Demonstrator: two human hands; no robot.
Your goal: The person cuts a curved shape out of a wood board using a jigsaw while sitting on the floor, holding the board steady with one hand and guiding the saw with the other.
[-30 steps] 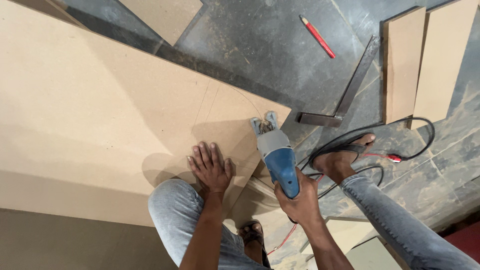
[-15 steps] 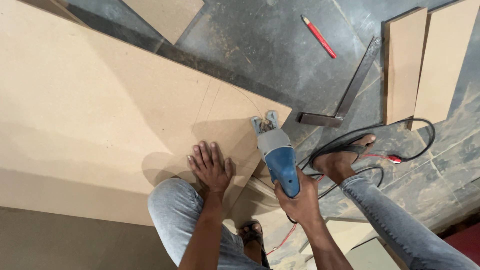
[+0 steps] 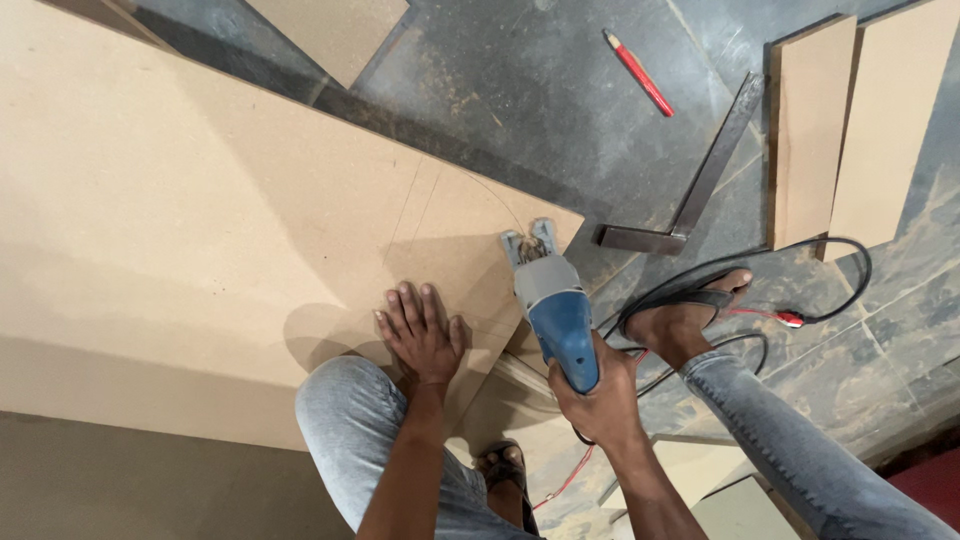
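Observation:
A large tan fibreboard sheet (image 3: 180, 220) lies across the floor with pencil lines and a curve drawn near its right corner. My left hand (image 3: 420, 335) presses flat on the board, fingers spread, just left of the tool. My right hand (image 3: 595, 395) grips the rear handle of a blue and grey power saw (image 3: 550, 295), whose front end sits on the board's right corner by the drawn curve. My left knee (image 3: 345, 400) in grey jeans rests at the board's near edge.
A metal try square (image 3: 700, 190) and a red pencil (image 3: 638, 72) lie on the dark stone floor beyond the corner. Two narrow board strips (image 3: 855, 130) lie at the right. A black cable (image 3: 800, 300) loops around my sandalled right foot (image 3: 685, 315).

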